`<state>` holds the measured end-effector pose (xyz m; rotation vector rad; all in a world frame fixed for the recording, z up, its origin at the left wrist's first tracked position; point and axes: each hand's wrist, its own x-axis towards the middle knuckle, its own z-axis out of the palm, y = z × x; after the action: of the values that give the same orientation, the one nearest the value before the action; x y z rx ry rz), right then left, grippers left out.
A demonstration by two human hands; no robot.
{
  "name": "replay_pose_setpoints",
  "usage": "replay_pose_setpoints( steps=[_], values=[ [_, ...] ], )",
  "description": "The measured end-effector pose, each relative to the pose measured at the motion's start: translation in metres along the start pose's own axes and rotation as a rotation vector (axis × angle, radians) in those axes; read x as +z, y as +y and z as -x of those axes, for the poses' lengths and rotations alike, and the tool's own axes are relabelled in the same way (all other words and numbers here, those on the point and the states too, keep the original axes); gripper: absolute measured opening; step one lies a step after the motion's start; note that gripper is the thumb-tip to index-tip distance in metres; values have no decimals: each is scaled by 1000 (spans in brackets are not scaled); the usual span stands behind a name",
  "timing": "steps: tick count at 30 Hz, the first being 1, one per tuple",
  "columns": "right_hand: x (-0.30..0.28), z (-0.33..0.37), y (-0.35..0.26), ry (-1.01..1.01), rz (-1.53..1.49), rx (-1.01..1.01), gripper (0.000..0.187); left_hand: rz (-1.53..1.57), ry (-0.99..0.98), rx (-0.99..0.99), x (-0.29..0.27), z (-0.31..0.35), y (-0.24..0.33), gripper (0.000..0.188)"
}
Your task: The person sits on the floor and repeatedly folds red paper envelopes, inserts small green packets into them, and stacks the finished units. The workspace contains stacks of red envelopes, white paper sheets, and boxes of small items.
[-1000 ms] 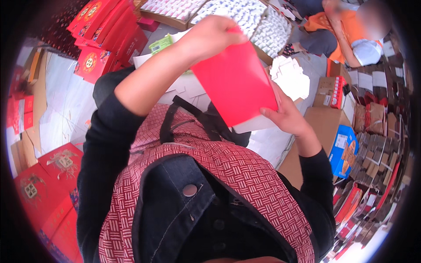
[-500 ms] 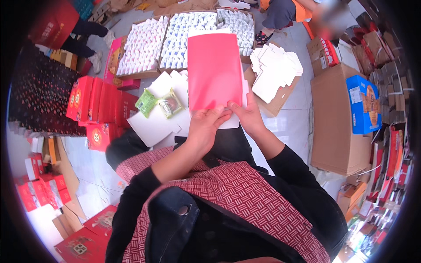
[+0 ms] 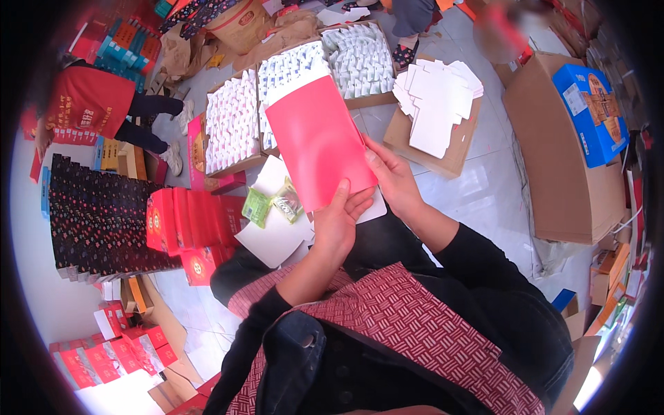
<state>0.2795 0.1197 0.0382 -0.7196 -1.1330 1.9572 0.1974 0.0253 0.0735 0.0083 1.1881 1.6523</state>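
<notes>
Between my two hands a flat red card piece (image 3: 318, 142) is held up, tilted to the left, with white card showing past its far and near ends. My left hand (image 3: 339, 225) grips its near edge, thumb on top and fingers underneath. On the right edge, the thumb of my right hand (image 3: 394, 178) lies along the card while its other fingers are partly hidden. Left of the card, white flat cards (image 3: 272, 242) lie spread out. On them rest a green wrapped packet (image 3: 256, 206) and a second, partly clear wrapped packet (image 3: 286, 202).
Ahead are cardboard trays filled with small white packets (image 3: 232, 124). White card blanks (image 3: 439, 100) lie on cardboard at right, near a large carton (image 3: 546, 138) bearing a blue box (image 3: 591, 114). Red boxes (image 3: 197, 218) are stacked left. A person in red (image 3: 93, 100) stands beyond.
The red card has tilted leftward. My right hand has shifted from its near edge up along its right edge; my left hand keeps hold. The whole view has turned somewhat.
</notes>
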Motion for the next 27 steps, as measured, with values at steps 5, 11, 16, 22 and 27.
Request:
replay_pose_setpoints(
  steps=[5, 11, 16, 22, 27],
  values=[
    [3, 0, 1, 36, 117, -56, 41, -3, 2, 22, -1, 0, -2, 29],
    [0, 0, 4, 51, 157, -102, 38, 16, -19, 13, -6, 0, -3, 28],
    [-1, -4, 13, 65, 179, -130, 38, 5, -25, 14, -9, -3, -4, 28],
    [4, -3, 4, 65, 142, -72, 37, 10, -51, 1, -6, -1, -4, 31],
    [12, 0, 2, 100, 83, -7, 38, -37, -77, -1, -3, -1, -5, 34]
  ],
)
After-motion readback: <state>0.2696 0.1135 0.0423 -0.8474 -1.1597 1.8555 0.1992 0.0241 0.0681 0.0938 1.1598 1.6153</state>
